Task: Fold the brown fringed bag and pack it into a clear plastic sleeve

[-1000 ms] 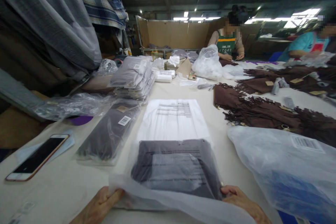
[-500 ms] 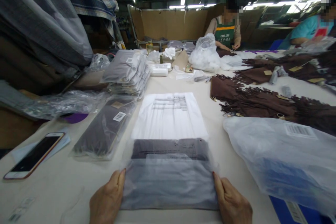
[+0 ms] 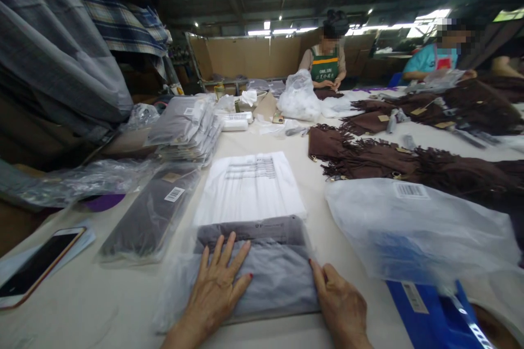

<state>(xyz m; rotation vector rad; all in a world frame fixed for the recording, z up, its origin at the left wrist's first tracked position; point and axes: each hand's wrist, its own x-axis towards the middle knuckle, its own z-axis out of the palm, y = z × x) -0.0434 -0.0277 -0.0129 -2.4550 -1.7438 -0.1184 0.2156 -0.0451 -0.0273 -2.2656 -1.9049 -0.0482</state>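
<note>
My left hand (image 3: 216,283) lies flat, fingers spread, pressing on the bagged grey garment (image 3: 262,272); my right hand (image 3: 339,305) rests open against that garment's right edge, gripping nothing. Just beyond the garment lies a white printed bag (image 3: 249,188), left of it a barcoded packet (image 3: 151,212), farther left a phone (image 3: 35,267).
</note>
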